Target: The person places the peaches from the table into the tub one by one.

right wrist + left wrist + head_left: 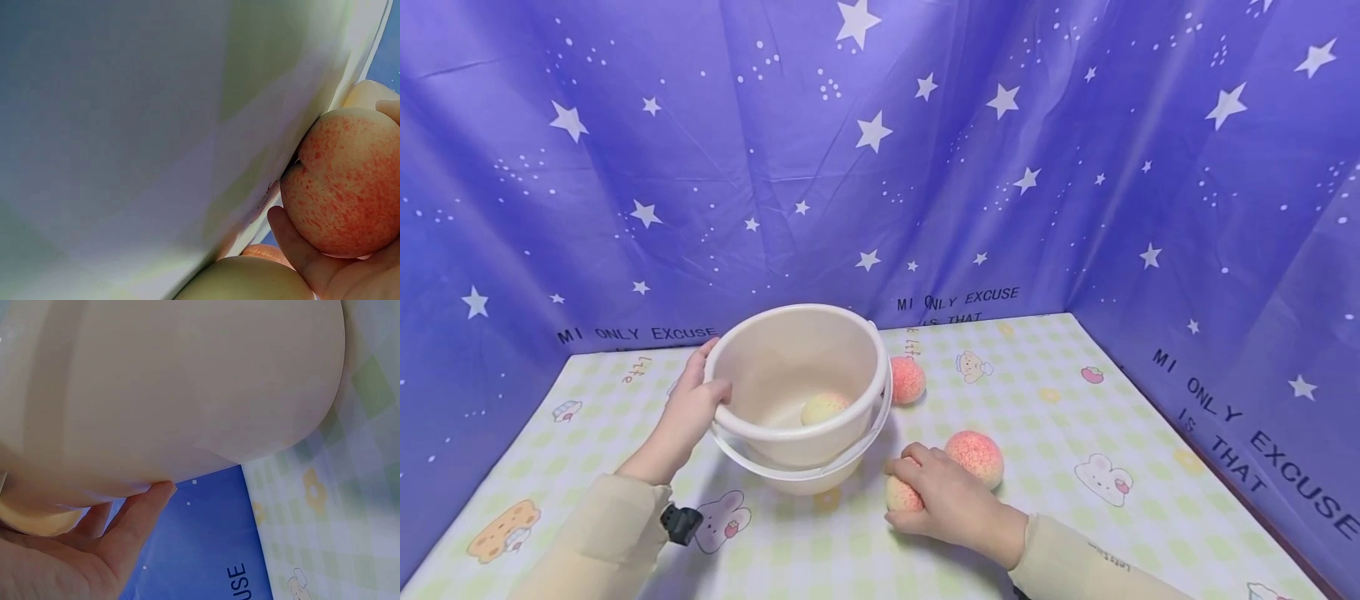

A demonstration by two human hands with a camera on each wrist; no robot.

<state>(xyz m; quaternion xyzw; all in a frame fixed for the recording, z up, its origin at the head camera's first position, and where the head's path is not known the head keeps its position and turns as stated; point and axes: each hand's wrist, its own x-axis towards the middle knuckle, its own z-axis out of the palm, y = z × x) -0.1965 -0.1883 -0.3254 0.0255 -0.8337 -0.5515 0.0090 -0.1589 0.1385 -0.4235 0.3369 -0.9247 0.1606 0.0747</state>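
Observation:
A cream bucket point(797, 450) stands tilted towards the front, one peach point(824, 409) lying inside it. My left hand point(681, 417) grips its left rim, thumb over the edge; in the left wrist view the fingers of that hand point(94, 556) lie against the bucket's outer wall point(187, 381). My right hand point(951, 504) holds a peach point(902, 495) on the table, right of the bucket. In the right wrist view the fingers curl round this red-speckled peach point(350, 181). Another peach point(974, 459) lies just behind the right hand.
One more peach point(907, 381) rests behind and right of the bucket, partly hidden by it. The table bears a green-checked cloth point(1037, 542) with cartoon prints. A purple curtain with stars point(872, 167) hangs at the back and both sides.

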